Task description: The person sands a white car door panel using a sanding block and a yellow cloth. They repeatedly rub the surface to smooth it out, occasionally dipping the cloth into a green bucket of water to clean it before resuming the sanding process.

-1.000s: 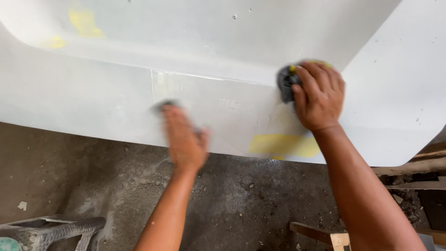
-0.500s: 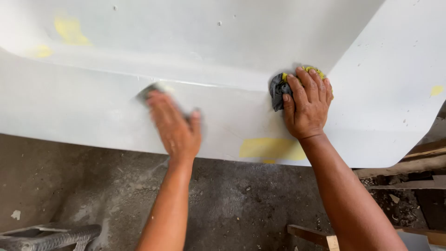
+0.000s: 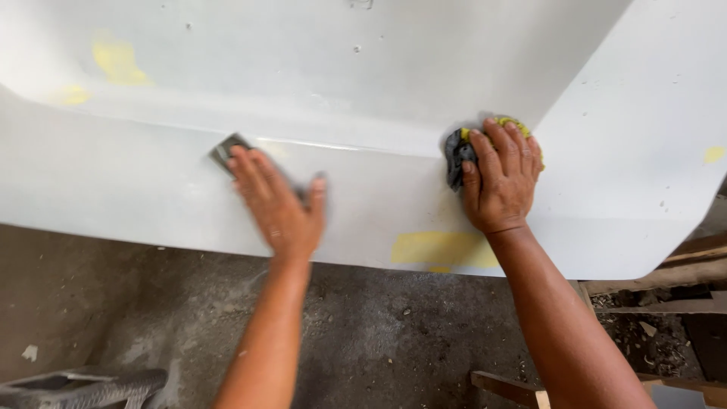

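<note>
White, glossy and moulded, the large panel (image 3: 379, 68) fills the upper part of the view and carries several yellow filler patches (image 3: 443, 248) along its lower edge and near its upper left corner. The left hand (image 3: 279, 203) lies flat on the panel's lower face, palm down, fingers spread and pointing up and to the left. Under those fingers sits a thin grey sanding sheet (image 3: 226, 148); only its upper corner shows past the fingertips, just below the ridge where the panel bends. The sheet is pinned between the palm and the panel, not wrapped in a fist, so the hand presses rather than clenches.

The right hand (image 3: 501, 182) rests further right along the same ridge, well apart from the left hand. Its fingers curl over a bunched cloth (image 3: 457, 155), dark grey with a yellow portion showing above the fingertips. The cloth lies between the palm and the panel, with its grey part protruding to the left of the thumb. The hand grasps the cloth and holds it against the surface.

Below the panel lies a dusty concrete floor (image 3: 379, 333). Wooden offcuts (image 3: 674, 269) lie at the right edge.
</note>
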